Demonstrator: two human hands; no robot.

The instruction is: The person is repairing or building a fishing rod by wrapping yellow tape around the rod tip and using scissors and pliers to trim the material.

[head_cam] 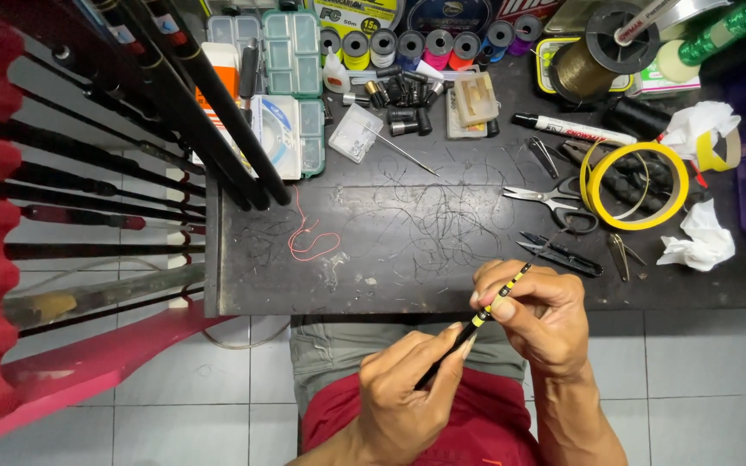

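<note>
Rod tip (477,321), a thin black stick with yellow bands, is held over the person's lap at the near edge of the table (243,293), slanting from lower left to upper right. Going left to right: black rods (88,147) lean on a red rack, then a loop of orange line (311,243) lies on the dark top amid loose scraps of thread. The left hand (403,388) pinches the lower black end between thumb and fingers, closed on it. The right hand (541,315) grips the upper banded part, fingers curled round it, thumb pressed near a yellow band. This looks like a step of fitting or wrapping something fine at that band; any thread there is too thin to tell. A next move would seem to call for a steady left grip while the right fingers turn or slide. Further right lie snips (560,254), scissors (550,200) and a yellow tape roll (636,184).
</note>
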